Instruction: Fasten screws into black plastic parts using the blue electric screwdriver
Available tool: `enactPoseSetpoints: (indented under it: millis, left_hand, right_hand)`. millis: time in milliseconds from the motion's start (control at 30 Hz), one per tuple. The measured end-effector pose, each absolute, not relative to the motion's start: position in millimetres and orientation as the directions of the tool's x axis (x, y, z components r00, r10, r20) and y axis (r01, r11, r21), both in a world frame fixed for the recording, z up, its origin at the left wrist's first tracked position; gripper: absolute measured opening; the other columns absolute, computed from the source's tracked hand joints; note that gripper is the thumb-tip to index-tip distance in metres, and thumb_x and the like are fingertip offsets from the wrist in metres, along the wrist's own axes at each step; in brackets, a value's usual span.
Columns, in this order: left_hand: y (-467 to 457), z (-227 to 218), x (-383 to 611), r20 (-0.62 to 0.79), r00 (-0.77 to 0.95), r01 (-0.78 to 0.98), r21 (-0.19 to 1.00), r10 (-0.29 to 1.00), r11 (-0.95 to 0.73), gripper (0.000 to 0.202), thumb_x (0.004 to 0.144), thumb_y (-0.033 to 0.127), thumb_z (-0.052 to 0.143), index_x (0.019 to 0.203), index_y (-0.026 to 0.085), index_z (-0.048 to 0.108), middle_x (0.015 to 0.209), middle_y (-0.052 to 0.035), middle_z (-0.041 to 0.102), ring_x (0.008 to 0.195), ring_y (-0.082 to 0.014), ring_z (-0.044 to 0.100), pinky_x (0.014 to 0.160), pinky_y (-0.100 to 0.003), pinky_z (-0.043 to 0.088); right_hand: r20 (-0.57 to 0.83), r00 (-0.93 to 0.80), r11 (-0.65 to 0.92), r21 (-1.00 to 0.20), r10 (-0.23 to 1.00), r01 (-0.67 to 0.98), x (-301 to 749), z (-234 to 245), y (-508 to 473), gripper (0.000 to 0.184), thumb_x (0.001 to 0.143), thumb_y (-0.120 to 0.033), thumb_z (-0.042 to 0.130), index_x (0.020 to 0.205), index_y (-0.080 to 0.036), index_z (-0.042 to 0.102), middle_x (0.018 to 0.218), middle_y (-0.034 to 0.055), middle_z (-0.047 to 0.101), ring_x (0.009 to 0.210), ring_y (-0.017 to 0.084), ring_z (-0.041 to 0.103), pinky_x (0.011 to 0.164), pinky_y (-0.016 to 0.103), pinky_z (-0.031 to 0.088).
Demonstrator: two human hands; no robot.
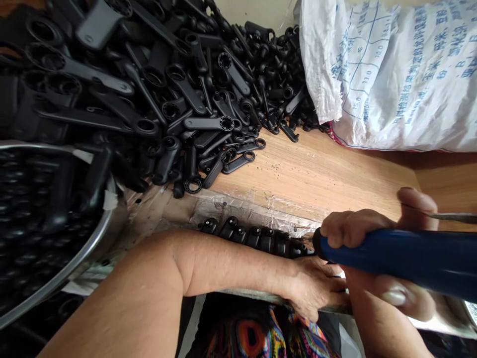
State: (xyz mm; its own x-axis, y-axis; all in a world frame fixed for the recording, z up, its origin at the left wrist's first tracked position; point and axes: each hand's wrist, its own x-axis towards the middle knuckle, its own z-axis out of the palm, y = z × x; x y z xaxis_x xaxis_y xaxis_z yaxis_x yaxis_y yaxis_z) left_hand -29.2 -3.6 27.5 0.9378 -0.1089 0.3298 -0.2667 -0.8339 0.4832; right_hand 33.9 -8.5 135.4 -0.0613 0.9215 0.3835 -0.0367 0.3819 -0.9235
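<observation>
The right hand (372, 226) is closed tight round a blue tool (410, 261), smooth and cylindrical, whose tip points left at the right end of a row (253, 236) of black parts, centre of the frame. The left hand (316, 288) lies just below that tip at the table's near edge, its fingers hidden under the tool; I cannot tell whether it grips anything. The row stands side by side along wrinkled foil tape on the wooden table (316, 174). The tool looks to be at the row's last part (whether the others are done does not show). A big pile (149, 89) of matt flat arms with ringed ends fills the upper left, seemingly left to do; a steel basin (89, 253) at left holds more. A woven white sack (391, 74) lies upper right
</observation>
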Motion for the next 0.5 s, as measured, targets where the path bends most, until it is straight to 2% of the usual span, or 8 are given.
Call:
enactPoseSetpoints:
  millis: [100,233,333,400,500]
  left_hand:
    - [-7.0,18.4,-25.4,0.402,0.91,-0.301,0.466,-0.104,-0.832,0.045,0.069,0.03,0.055,0.11,0.011,0.056,0.127,-0.0115,0.051,0.125,-0.0293,0.039,0.095,-0.037,0.041]
    - [-10.2,12.8,-23.8,0.423,0.902,-0.303,0.465,-0.092,-0.832,0.032,0.066,0.028,0.057,0.094,0.014,0.06,0.129,-0.0098,0.05,0.126,-0.0299,0.037,0.092,-0.036,0.044]
    - [-10.0,12.6,-22.6,0.422,0.902,-0.307,0.477,-0.092,-0.824,0.042,0.068,0.029,0.057,0.105,0.012,0.058,0.128,-0.012,0.05,0.126,-0.0312,0.038,0.088,-0.037,0.045]
    - [-9.2,12.8,-21.1,0.406,0.907,-0.311,0.475,-0.109,-0.823,0.054,0.066,0.029,0.058,0.117,0.01,0.054,0.127,-0.0135,0.051,0.123,-0.0324,0.041,0.092,-0.04,0.043]
    - [-7.9,13.5,-19.7,0.387,0.911,-0.324,0.466,-0.139,-0.823,0.064,0.063,0.029,0.061,0.123,0.01,0.051,0.128,-0.0134,0.051,0.124,-0.0326,0.04,0.1,-0.041,0.036]
  right_hand:
    - [0.423,-0.088,0.42,-0.906,0.902,-0.051,35.2,129.5,-5.8,0.074,0.064,-0.032,0.07,0.13,-0.033,0.036,0.072,0.0011,0.056,0.061,0.021,0.052,0.057,0.041,0.047]
    - [0.404,-0.108,0.404,-0.914,0.908,-0.021,36.1,129.6,-5.8,0.071,0.068,-0.032,0.07,0.13,-0.032,0.035,0.074,0.0011,0.055,0.064,0.021,0.053,0.06,0.041,0.047]
    - [0.414,-0.105,0.414,-0.91,0.904,-0.024,35.7,130.3,-5.9,0.07,0.069,-0.032,0.069,0.13,-0.031,0.034,0.074,0.0012,0.055,0.065,0.021,0.053,0.061,0.041,0.047]
    - [0.426,-0.105,0.427,-0.904,0.898,-0.017,36.2,128.9,-5.1,0.069,0.07,-0.032,0.07,0.13,-0.029,0.036,0.073,0.0015,0.056,0.063,0.021,0.053,0.06,0.042,0.047]
    - [0.455,-0.124,0.457,-0.889,0.882,-0.014,38.8,124.3,-2.4,0.069,0.07,-0.03,0.069,0.131,-0.026,0.036,0.074,0.003,0.058,0.063,0.022,0.054,0.058,0.043,0.047]
